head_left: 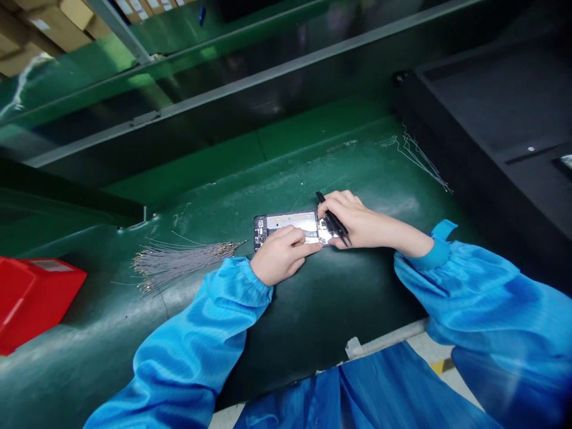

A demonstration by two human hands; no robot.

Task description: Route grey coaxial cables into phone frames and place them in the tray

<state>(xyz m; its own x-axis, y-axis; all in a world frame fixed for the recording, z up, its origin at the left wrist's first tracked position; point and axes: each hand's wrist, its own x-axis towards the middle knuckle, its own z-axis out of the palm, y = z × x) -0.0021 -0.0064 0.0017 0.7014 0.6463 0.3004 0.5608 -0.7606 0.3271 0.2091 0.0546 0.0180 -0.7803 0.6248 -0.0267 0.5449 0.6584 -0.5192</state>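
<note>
An opened phone (290, 219) lies flat on the green bench mat, its inner parts and a silvery middle area facing up. My left hand (280, 255) rests over its near edge, the index finger stretched along it toward the right end and the other fingers curled. Black tweezers (336, 221) are held in my right hand (355, 219), slanting across the phone's right end. The tweezer tips and my right fingertips sit close to the small parts there; exact contact is too small to tell. A bundle of thin grey cables (179, 262) with gold-coloured ends lies left of the phone.
On the far left stands a red bin (40, 298). Several loose thin cables (422, 162) lie at the back right, beside a large black box-like unit (491, 119). A metal rail (250, 83) crosses behind the bench, with cardboard boxes (58, 27) beyond it.
</note>
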